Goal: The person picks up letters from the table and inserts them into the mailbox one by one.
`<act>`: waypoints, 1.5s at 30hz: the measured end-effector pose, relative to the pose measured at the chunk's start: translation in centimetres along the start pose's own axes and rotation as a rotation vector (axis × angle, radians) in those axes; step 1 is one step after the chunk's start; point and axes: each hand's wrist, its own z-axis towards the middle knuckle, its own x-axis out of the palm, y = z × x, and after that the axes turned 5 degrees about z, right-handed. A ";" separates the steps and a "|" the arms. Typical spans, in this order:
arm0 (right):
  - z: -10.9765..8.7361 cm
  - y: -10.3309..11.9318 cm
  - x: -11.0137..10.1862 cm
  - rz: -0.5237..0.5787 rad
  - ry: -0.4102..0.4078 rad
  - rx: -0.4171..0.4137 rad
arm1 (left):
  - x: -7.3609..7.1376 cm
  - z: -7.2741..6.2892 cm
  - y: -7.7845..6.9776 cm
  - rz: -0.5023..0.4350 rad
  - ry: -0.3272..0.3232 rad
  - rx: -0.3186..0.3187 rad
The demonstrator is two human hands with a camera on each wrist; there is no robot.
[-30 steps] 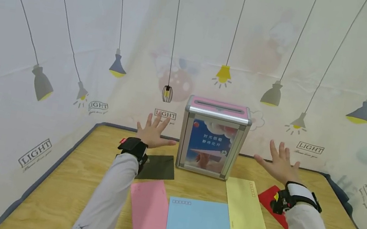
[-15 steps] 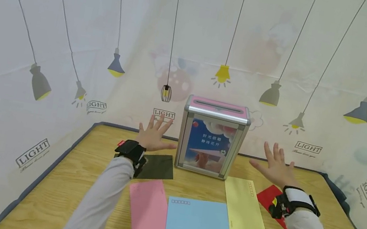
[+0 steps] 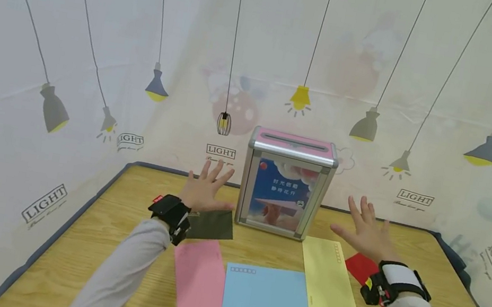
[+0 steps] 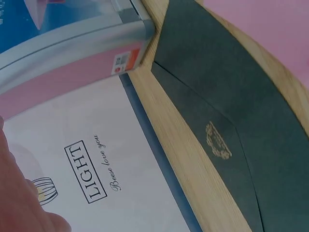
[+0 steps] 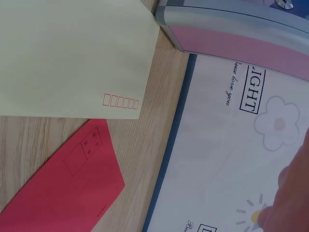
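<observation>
My left hand (image 3: 205,192) hovers with spread fingers above the dark green envelope (image 4: 217,101), left of a pink and silver slotted letter box (image 3: 286,184). On the box's other side my right hand (image 3: 366,234) hangs in the air, fingers spread, holding nothing; a red envelope (image 5: 72,183) and a yellow envelope (image 3: 333,285) lie below and beside it. A pink envelope (image 3: 204,292) and a blue envelope (image 3: 268,293) lie nearer the front. The left wrist hides part of the green envelope, the right wrist part of the red one.
Everything lies on a wooden table (image 3: 81,251) with a dark blue edge at the back and sides. A white cloth backdrop (image 3: 190,16) printed with hanging lamps surrounds it. The box stands upright near the back edge, its slot on top.
Both hands have lowered slightly, and the right one has drifted a little to the left. The left forearm has swung outward. Box and envelopes have stayed in place.
</observation>
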 end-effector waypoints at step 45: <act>-2.0 3.8 5.0 -0.090 0.013 -0.268 | 4.1 -3.5 -4.9 -0.044 0.041 0.231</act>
